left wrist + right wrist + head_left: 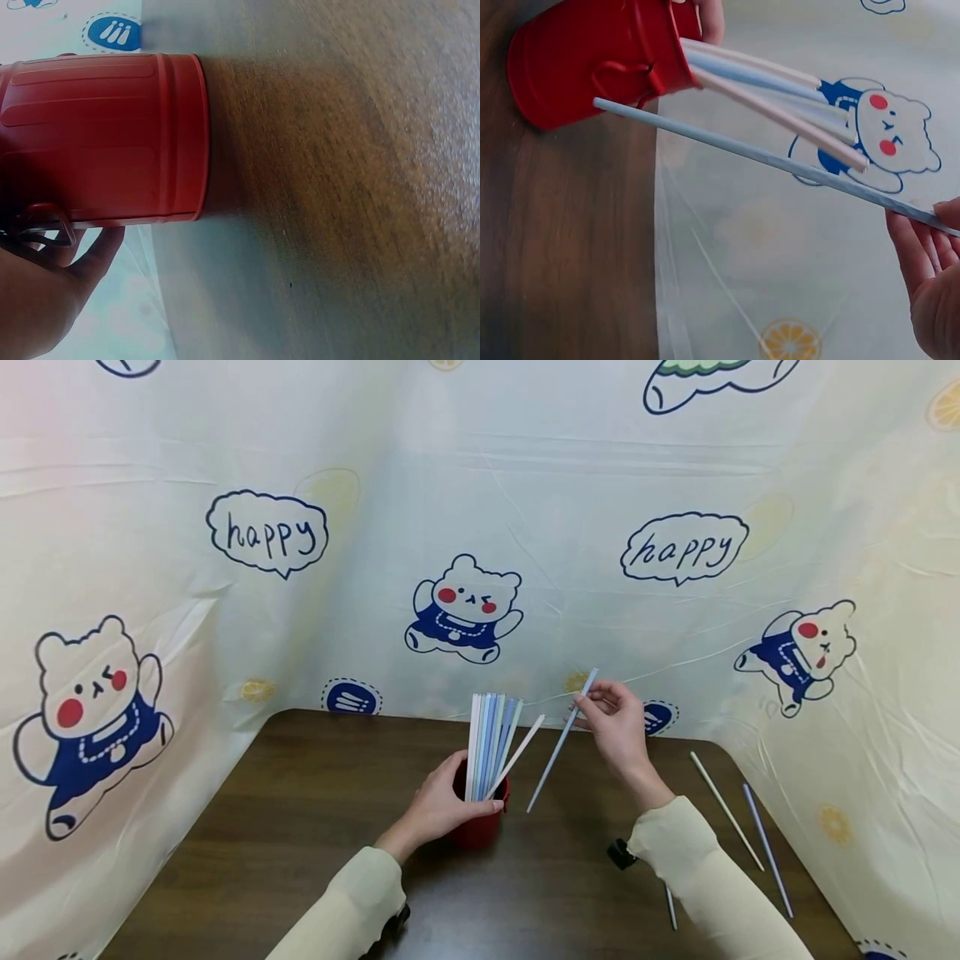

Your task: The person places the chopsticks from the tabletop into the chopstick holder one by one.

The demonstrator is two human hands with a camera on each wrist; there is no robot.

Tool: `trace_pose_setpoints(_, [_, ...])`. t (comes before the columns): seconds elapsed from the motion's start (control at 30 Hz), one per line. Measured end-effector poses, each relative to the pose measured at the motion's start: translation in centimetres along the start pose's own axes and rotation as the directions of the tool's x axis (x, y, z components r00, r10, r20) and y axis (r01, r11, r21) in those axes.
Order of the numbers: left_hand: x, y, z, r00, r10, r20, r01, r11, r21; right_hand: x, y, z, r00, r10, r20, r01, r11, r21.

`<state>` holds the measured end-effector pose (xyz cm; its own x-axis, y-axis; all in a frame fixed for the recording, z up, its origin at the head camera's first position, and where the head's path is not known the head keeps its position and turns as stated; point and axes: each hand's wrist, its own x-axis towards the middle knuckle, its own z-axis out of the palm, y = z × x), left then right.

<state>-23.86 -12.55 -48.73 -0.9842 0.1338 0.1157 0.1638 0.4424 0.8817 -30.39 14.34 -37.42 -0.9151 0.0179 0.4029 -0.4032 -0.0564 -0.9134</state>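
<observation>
A small red metal bucket (477,837) stands upright on the brown table, and my left hand (438,802) grips it round its upper part. White, pale blue and pale green straws (491,743) stand bunched in the bucket. One pinkish white straw (780,118) leans out to the right. My right hand (618,733) pinches a light blue straw (553,760) near its upper end. That straw slants down to the left, its lower tip beside the bucket and outside it. In the left wrist view the bucket's side and base show; the straws are out of sight.
On the right of the table (300,827) lie a whitish straw (726,810) and a purple straw (768,852). Another straw (671,907) is partly hidden under my right forearm. A printed cloth (555,527) hangs behind the table and along both sides.
</observation>
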Motion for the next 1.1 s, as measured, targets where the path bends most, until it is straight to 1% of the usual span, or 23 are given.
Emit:
trace_pose_setpoints(0.1, [0.0,0.0,0.0,1.0,-0.008,0.002,0.008,1.0,-0.001,0.1,-0.3,0.7,0.999,-0.041,-0.016,0.041,0.999,0.027])
trace_pose_setpoints(0.3, [-0.1,0.0,0.0,1.0,0.002,0.002,-0.002,1.0,-0.013,0.1,-0.8,1.5,0.992,-0.106,-0.069,0.11,0.993,0.05])
trace_pose_setpoints(0.5, [-0.1,0.2,-0.1,1.0,0.009,0.001,-0.009,1.0,-0.016,0.1,-1.6,2.3,0.974,-0.199,-0.108,0.212,0.97,0.119])
trace_pose_setpoints(0.63, [-0.1,0.2,-0.1,1.0,0.009,0.001,-0.009,1.0,-0.011,0.2,-2.1,2.7,0.966,-0.235,-0.104,0.248,0.959,0.14])
trace_pose_setpoints(0.73, [-0.1,0.3,-0.2,1.0,0.008,0.002,-0.008,1.0,-0.019,0.2,-2.3,3.0,0.967,-0.245,-0.074,0.253,0.959,0.127])
trace_pose_setpoints(0.8, [0.0,0.3,-0.2,1.0,0.009,0.003,-0.009,1.0,-0.027,0.1,-2.3,3.2,0.971,-0.236,-0.049,0.24,0.965,0.108])
trace_pose_setpoints(0.97, [0.0,0.1,-0.2,1.0,0.015,0.003,-0.015,1.0,-0.016,-0.4,-1.4,3.2,0.987,-0.163,-0.011,0.164,0.985,0.05])
trace_pose_setpoints(1.1, [0.2,-0.1,0.0,1.0,0.008,0.0,-0.008,1.0,-0.001,-0.8,-0.2,3.2,0.993,-0.119,-0.007,0.12,0.992,0.051])
